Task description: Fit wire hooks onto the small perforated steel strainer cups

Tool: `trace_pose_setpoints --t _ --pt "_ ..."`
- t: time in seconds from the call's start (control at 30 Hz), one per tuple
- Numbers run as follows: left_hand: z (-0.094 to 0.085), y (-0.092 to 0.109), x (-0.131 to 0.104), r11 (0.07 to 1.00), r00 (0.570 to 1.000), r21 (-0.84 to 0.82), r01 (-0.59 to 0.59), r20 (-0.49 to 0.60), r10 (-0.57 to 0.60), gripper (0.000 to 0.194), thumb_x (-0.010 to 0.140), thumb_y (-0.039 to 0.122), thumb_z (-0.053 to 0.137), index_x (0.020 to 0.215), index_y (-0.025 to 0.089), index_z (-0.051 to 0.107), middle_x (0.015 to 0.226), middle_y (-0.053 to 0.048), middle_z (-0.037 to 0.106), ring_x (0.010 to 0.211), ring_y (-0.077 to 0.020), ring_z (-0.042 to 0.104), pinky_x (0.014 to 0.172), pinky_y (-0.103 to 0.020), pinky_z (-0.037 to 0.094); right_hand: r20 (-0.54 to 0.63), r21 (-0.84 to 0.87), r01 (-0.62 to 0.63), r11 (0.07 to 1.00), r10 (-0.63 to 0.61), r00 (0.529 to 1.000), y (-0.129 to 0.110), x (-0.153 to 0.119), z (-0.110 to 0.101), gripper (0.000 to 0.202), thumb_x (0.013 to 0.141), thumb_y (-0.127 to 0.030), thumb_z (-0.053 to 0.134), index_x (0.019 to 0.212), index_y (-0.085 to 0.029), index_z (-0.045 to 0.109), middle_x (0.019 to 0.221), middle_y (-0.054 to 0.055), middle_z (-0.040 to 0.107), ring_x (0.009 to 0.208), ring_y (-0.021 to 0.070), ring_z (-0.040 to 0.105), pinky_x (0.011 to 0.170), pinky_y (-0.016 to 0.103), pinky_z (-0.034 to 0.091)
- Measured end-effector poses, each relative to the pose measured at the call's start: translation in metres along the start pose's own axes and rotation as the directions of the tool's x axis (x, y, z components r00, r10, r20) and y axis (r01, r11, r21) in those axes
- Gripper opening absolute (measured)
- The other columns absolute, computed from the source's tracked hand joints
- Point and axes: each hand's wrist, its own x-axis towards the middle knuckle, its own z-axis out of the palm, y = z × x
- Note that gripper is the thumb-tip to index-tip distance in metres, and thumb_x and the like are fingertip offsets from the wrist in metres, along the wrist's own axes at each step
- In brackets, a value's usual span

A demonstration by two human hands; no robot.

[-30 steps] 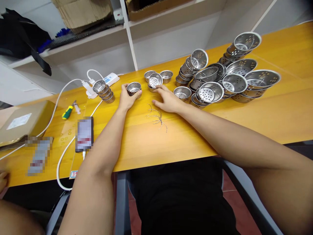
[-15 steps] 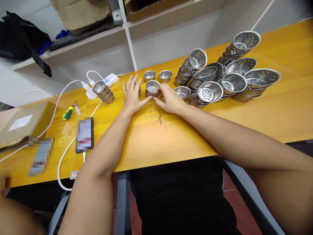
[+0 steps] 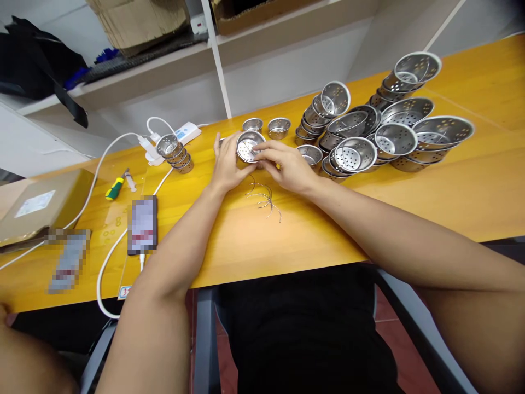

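A perforated steel strainer basket point(image 3: 248, 155) is tilted toward me between my hands. My left hand point(image 3: 228, 165) is closed around its left side. On the right side, the fingers of my right hand point(image 3: 285, 165) grip the rim, with fingertips reaching over it. Whether a wire is pinched there too cannot be made out. Several thin curved wires point(image 3: 269, 201) lie loose on the table just in front of my hands. Two small baskets, a left one point(image 3: 251, 126) and a right one point(image 3: 279, 129), stand behind. Another basket point(image 3: 310, 155) is partly covered by my right hand.
Stacked strainer baskets point(image 3: 353, 155) crowd the right of the yellow table point(image 3: 254, 246). A short stack point(image 3: 176, 155) leans near a power strip point(image 3: 186, 133) at left. A screwdriver point(image 3: 115, 187), a cabled phone point(image 3: 142, 224) and a cardboard box point(image 3: 41, 205) lie farther left.
My left hand has gone from spread fingers to closing around the basket. The basket has shifted slightly left and tipped toward me. My right fingers have moved over its rim.
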Motion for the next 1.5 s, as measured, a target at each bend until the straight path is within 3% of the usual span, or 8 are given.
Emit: trace_pose_setpoints --t 0.2,0.37,0.53,0.8,1.03,1.17,1.3,1.5 --pt "0.0 0.012 -0.002 0.999 0.999 0.013 -0.053 0.012 0.053 0.086 0.095 0.067 0.079 0.167 0.029 0.049 0.169 -0.017 0.066 0.164 -0.0418 0.059 0.152 -0.067 0.024 0.131 0.253 -0.239 0.937 0.212 0.968 -0.014 -0.005 0.006 0.056 0.099 -0.032 0.073 0.154 -0.025 0.062 0.098 0.002 0.079 0.069 0.0206 0.068 0.066 0.037 0.057" --pt "0.001 0.018 -0.001 0.995 0.994 -0.011 -0.102 0.027 0.102 0.077 0.098 0.054 0.075 0.166 0.031 0.048 0.175 -0.013 0.063 0.169 -0.0391 0.057 0.154 -0.066 0.019 0.111 0.389 -0.321 0.863 0.302 0.947 -0.022 -0.001 0.008 0.038 0.103 -0.058 0.081 0.121 -0.027 0.067 0.091 0.0 0.071 0.066 0.0184 0.06 0.061 0.036 0.05" --pt "0.006 0.017 -0.001 0.986 0.985 -0.051 -0.159 0.063 0.162 0.071 0.103 0.049 0.067 0.168 0.029 0.047 0.175 -0.013 0.065 0.168 -0.036 0.059 0.153 -0.063 0.025 0.099 0.434 -0.338 0.835 0.328 0.939 -0.025 0.004 0.006 0.06 0.096 -0.085 0.082 0.1 -0.028 0.064 0.076 -0.004 0.056 0.062 0.0161 0.048 0.058 0.035 0.037" --pt "0.001 0.008 -0.001 0.979 0.984 -0.099 -0.176 0.017 0.178 0.07 0.106 0.049 0.071 0.166 0.029 0.043 0.172 -0.015 0.065 0.165 -0.0375 0.061 0.146 -0.062 0.036 0.057 0.552 -0.322 0.769 0.351 0.935 -0.016 0.01 -0.002 0.066 0.087 -0.088 0.091 0.091 -0.029 0.063 0.07 -0.003 0.064 0.059 0.0173 0.059 0.057 0.035 0.047" --pt "0.014 0.014 -0.001 0.931 0.976 -0.292 -0.218 -0.036 0.217 0.102 0.093 0.073 0.087 0.17 0.029 0.037 0.164 -0.016 0.062 0.157 -0.0378 0.066 0.137 -0.058 0.052 -0.094 0.491 -0.235 0.839 0.319 0.943 -0.007 0.004 -0.003 0.058 0.098 -0.087 0.081 0.119 -0.033 0.072 0.084 -0.001 0.067 0.061 0.0173 0.061 0.053 0.036 0.057" --pt "0.016 0.022 0.0 0.867 0.995 -0.489 -0.094 -0.014 0.1 0.097 0.08 0.082 0.097 0.149 0.026 0.058 0.14 -0.011 0.074 0.13 -0.0319 0.079 0.12 -0.052 0.064 -0.109 0.367 -0.188 0.911 0.243 0.964 -0.008 0.003 -0.012 0.052 0.106 -0.077 0.078 0.134 -0.032 0.077 0.11 0.005 0.074 0.072 0.0181 0.066 0.063 0.038 0.063" --pt "0.006 0.023 0.004 0.749 0.992 -0.657 0.086 0.124 -0.005 0.094 0.071 0.092 0.096 0.129 0.024 0.068 0.12 -0.007 0.08 0.11 -0.0263 0.082 0.102 -0.044 0.069 0.002 0.297 -0.123 0.947 0.128 0.992 -0.01 0.005 -0.028 0.048 0.1 -0.074 0.085 0.125 -0.032 0.084 0.147 0.011 0.071 0.101 0.0266 0.073 0.092 0.05 0.069" --pt "-0.003 0.017 0.006 0.763 0.988 -0.63 0.143 0.13 -0.078 0.104 0.07 0.112 0.076 0.127 0.026 0.066 0.118 -0.01 0.08 0.107 -0.0296 0.082 0.096 -0.048 0.068 0.09 0.351 -0.235 0.906 0.218 0.972 -0.014 0.005 -0.03 0.05 0.096 -0.08 0.087 0.106 -0.03 0.085 0.144 0.011 0.07 0.118 0.0316 0.073 0.107 0.054 0.066"
